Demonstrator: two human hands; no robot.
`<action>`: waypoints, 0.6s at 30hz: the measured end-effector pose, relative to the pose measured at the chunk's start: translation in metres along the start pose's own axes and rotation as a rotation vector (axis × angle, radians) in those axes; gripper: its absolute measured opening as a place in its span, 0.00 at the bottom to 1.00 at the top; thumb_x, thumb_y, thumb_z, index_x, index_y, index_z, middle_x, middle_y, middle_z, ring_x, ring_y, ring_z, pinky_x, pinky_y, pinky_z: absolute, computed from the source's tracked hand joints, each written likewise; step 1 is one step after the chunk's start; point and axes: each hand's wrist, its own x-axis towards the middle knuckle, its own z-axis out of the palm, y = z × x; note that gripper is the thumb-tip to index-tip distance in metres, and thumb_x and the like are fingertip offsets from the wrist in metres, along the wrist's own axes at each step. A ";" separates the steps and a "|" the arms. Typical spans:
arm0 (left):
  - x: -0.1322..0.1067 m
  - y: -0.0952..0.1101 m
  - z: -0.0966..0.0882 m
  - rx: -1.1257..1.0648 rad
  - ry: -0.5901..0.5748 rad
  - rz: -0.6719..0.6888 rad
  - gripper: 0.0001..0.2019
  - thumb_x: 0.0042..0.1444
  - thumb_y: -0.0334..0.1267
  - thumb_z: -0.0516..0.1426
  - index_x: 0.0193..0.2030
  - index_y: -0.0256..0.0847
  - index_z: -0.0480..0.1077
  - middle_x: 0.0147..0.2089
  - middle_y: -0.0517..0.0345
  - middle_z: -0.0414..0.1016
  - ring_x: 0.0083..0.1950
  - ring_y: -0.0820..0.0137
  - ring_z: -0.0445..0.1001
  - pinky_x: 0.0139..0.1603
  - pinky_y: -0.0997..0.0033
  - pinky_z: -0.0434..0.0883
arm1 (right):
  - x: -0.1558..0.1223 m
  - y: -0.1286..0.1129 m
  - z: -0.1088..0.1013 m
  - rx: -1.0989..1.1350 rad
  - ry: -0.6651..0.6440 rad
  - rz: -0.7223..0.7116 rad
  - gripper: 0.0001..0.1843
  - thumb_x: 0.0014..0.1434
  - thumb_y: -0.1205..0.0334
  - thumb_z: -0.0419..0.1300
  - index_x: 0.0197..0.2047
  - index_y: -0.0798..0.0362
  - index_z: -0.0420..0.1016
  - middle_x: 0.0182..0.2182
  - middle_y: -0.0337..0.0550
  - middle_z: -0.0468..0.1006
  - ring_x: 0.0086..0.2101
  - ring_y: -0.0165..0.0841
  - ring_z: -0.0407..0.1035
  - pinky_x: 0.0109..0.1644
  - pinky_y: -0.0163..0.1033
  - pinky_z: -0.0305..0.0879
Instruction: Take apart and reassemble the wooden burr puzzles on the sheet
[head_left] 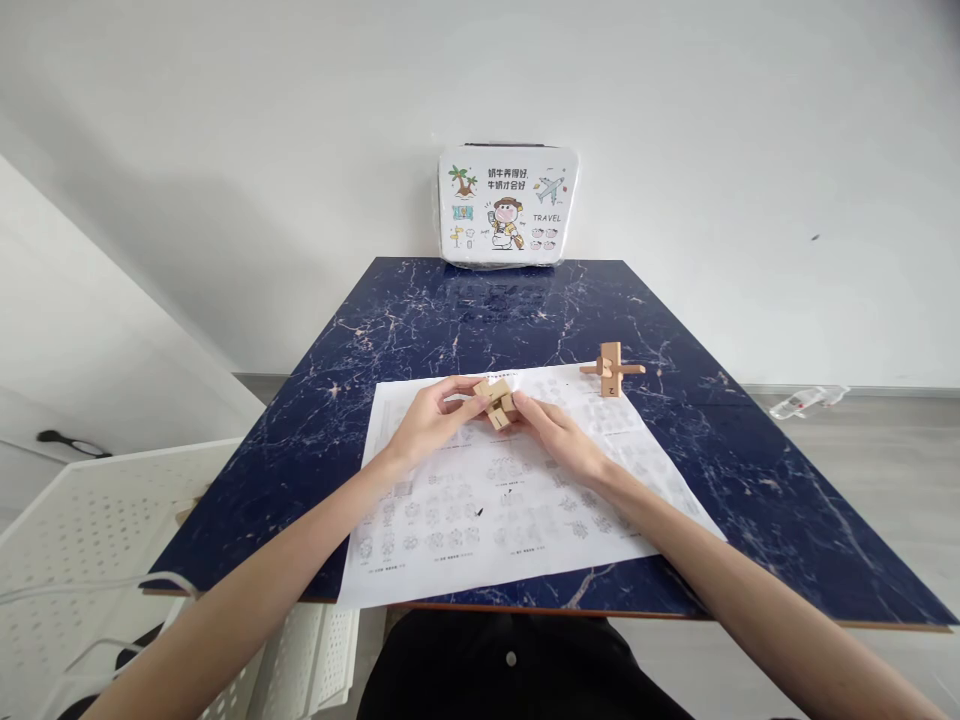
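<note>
A small wooden block puzzle (497, 401) of interlocking light-coloured pieces is held between both hands, above a printed sheet. My left hand (439, 420) grips it from the left, thumb in front and fingers behind. From the right, my right hand (559, 435) pinches its side with the fingertips. Parts of the puzzle are covered by the fingers. Under the hands lies the white instruction sheet (450, 555), printed with rows of small grey diagrams. Another wooden puzzle (611, 370), cross-shaped and marked with a 2, rests at the sheet's upper right edge.
The dark blue marbled table (480, 330) narrows toward the wall. A white case (510, 205) with cartoon prints stands upright at its far edge. At the lower left are a white perforated cart (97, 520) and a white cable (97, 582). Clear plastic packaging (810, 402) lies on the floor at right.
</note>
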 end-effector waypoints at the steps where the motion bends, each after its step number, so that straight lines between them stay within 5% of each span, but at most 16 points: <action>1: -0.001 0.001 0.001 0.006 0.005 0.003 0.21 0.64 0.52 0.64 0.58 0.44 0.77 0.58 0.48 0.81 0.53 0.58 0.82 0.57 0.55 0.79 | 0.000 -0.002 0.001 0.021 -0.002 -0.004 0.29 0.71 0.34 0.53 0.56 0.47 0.81 0.51 0.48 0.83 0.54 0.45 0.76 0.65 0.56 0.69; 5: -0.003 0.001 0.003 0.030 0.057 0.057 0.21 0.64 0.50 0.64 0.59 0.43 0.76 0.58 0.48 0.80 0.51 0.59 0.83 0.55 0.55 0.80 | -0.002 -0.010 0.004 0.145 -0.016 0.018 0.25 0.69 0.37 0.59 0.55 0.47 0.82 0.55 0.49 0.82 0.56 0.45 0.76 0.68 0.56 0.68; 10: -0.002 -0.004 0.006 0.099 0.035 0.195 0.19 0.67 0.47 0.63 0.62 0.47 0.76 0.60 0.50 0.75 0.58 0.60 0.79 0.64 0.53 0.76 | -0.001 -0.009 0.000 0.305 0.001 0.039 0.22 0.68 0.44 0.65 0.56 0.49 0.81 0.56 0.49 0.82 0.59 0.45 0.75 0.71 0.57 0.64; 18: -0.003 -0.003 0.005 0.268 0.037 0.270 0.17 0.69 0.46 0.61 0.63 0.51 0.75 0.58 0.52 0.76 0.59 0.60 0.77 0.63 0.51 0.77 | -0.003 -0.012 -0.002 0.249 -0.061 0.076 0.20 0.65 0.47 0.69 0.56 0.46 0.82 0.56 0.47 0.82 0.57 0.44 0.75 0.71 0.57 0.63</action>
